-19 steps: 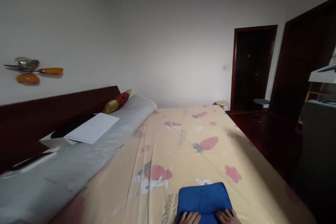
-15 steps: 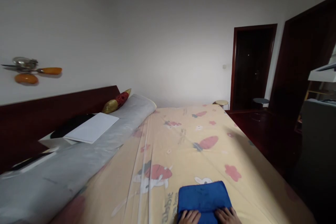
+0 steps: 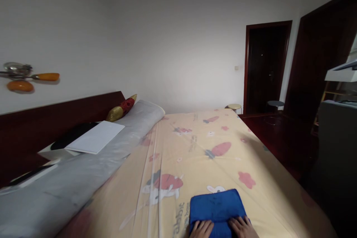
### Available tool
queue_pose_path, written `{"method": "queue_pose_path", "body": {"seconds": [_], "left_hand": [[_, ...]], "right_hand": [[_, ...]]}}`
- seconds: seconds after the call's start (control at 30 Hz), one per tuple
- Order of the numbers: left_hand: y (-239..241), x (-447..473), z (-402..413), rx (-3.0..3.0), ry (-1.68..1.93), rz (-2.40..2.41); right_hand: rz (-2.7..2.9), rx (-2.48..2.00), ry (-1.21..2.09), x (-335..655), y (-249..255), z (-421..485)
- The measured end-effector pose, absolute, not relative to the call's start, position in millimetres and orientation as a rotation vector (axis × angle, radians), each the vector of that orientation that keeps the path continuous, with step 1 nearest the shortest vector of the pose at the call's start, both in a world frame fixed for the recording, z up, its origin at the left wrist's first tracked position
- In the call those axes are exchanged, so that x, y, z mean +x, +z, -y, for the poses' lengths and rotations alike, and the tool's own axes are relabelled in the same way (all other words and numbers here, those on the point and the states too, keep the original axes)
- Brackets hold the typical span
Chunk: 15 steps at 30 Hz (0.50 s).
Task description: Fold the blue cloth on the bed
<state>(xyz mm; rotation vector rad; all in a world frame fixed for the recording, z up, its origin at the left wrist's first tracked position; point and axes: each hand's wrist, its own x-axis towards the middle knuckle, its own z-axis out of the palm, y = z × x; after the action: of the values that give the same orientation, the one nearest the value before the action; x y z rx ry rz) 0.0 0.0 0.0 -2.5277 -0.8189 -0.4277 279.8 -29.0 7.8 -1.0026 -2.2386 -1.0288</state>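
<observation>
Under the flat fingers of the left hand (image 3: 201,228) and right hand (image 3: 242,227) lies a folded blue towel (image 3: 216,208) of matt, nubby terry cloth. It rests on a smooth, matt cotton-looking bedsheet (image 3: 200,156) printed with carrots. Well left of the hands runs a long bolster (image 3: 83,178) in slightly sheeny grey fabric, backed by a headboard (image 3: 55,119) of dark polished wood.

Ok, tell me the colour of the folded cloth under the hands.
Solid blue, seen in the head view: the folded cloth lies on the bed sheet.
</observation>
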Motion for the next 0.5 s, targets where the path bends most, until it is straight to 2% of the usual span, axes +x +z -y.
{"method": "queue_pose_path", "body": {"seconds": [0.5], "left_hand": [[5.3, 2.3, 1.0, -2.480, -0.441, 0.799]], "right_hand": [[2.281, -1.023, -1.010, 279.8, 18.5, 31.4]]}}
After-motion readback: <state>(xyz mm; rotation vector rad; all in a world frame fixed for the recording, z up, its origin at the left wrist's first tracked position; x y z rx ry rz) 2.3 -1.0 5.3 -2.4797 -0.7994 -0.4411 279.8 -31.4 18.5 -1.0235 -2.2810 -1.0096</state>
